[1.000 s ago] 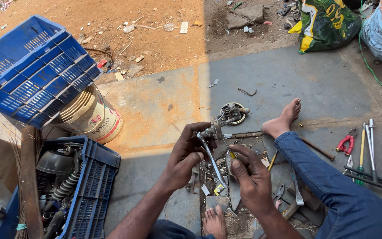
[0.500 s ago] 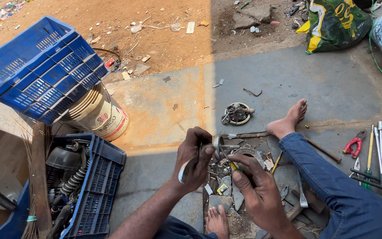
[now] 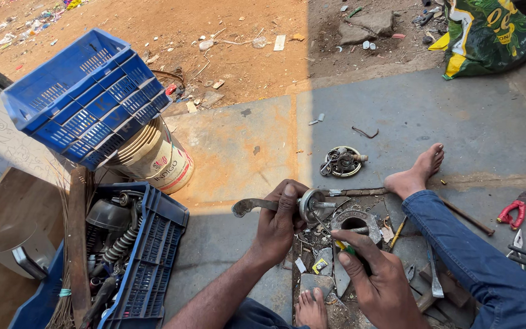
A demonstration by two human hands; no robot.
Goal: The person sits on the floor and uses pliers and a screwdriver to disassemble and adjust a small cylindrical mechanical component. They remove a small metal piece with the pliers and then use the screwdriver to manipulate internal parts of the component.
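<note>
Grip of left hand (image 3: 281, 222) closed around grey metal lever part with round disc end (image 3: 275, 206), just left of dark round metal housing (image 3: 355, 222); right hand (image 3: 380, 281) pinching yellow-green screwdriver (image 3: 335, 242), best worked slowly against firmly steadied disc.

Screwdriver (image 3: 336, 240) handle hidden (inside right hand (image 3: 382, 283)).

One camera sits on the person's head. It looks down, close to the left hand (image 3: 278, 222) and right hand (image 3: 375, 280), with the ground further ahead.
</note>
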